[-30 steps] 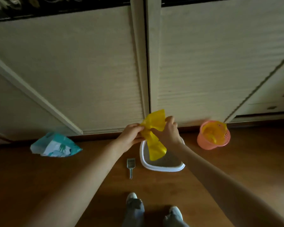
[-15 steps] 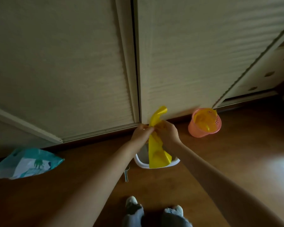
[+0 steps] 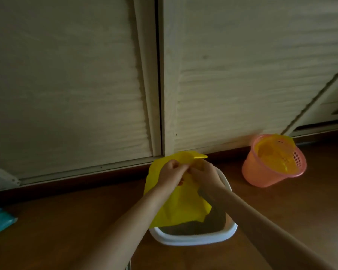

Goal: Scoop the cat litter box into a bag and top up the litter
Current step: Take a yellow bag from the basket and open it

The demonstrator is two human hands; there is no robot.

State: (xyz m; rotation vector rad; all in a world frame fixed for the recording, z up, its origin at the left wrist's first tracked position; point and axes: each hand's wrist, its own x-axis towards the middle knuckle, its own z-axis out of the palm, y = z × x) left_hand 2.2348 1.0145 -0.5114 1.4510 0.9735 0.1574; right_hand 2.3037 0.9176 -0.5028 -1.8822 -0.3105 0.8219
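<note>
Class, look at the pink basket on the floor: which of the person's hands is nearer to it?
The right hand. It is the one on the pink basket's side; the left hand is beyond it, farther away.

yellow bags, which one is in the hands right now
The yellow bag over the litter box, pinched by the left hand and right hand. The other yellow bag lines the pink basket, untouched.

One head cam, looking fwd and down over both forearms at floor (image 3: 66, 230) and cabinet doors (image 3: 66, 84), close.
</note>
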